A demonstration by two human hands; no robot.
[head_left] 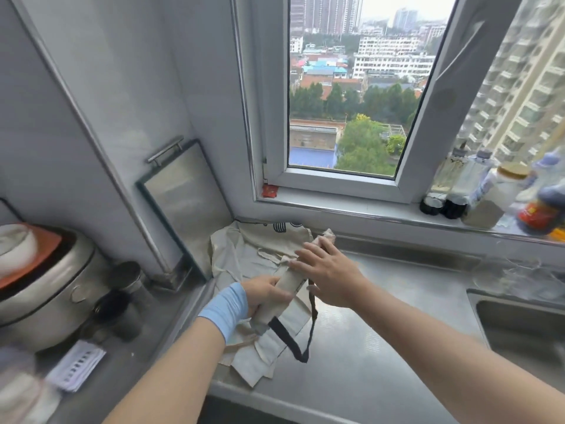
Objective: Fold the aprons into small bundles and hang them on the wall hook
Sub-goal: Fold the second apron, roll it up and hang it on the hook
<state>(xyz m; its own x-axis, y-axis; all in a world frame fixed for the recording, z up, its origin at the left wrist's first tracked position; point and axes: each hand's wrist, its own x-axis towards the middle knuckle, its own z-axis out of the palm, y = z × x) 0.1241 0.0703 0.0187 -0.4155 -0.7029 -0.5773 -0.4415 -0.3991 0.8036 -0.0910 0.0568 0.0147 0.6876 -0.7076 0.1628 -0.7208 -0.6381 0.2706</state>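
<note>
A cream apron [290,283] rolled into a long narrow bundle lies slantwise on the steel counter [397,332]. My left hand [266,293], with a blue wristband, grips the bundle's near end. My right hand [328,275] rests flat on the roll's far part, fingers spread. A dark strap [293,341] hangs in a loop off the near end. Under the roll lies more cream cloth [260,249], spread loosely toward the corner, with a dark print near the wall. No wall hook is in view.
A rice cooker [46,289] and dark canisters [125,283] stand at the left. A steel board [186,197] leans in the corner. Bottles and jars [489,191] crowd the window sill at the right. A sink [526,328] opens at the right.
</note>
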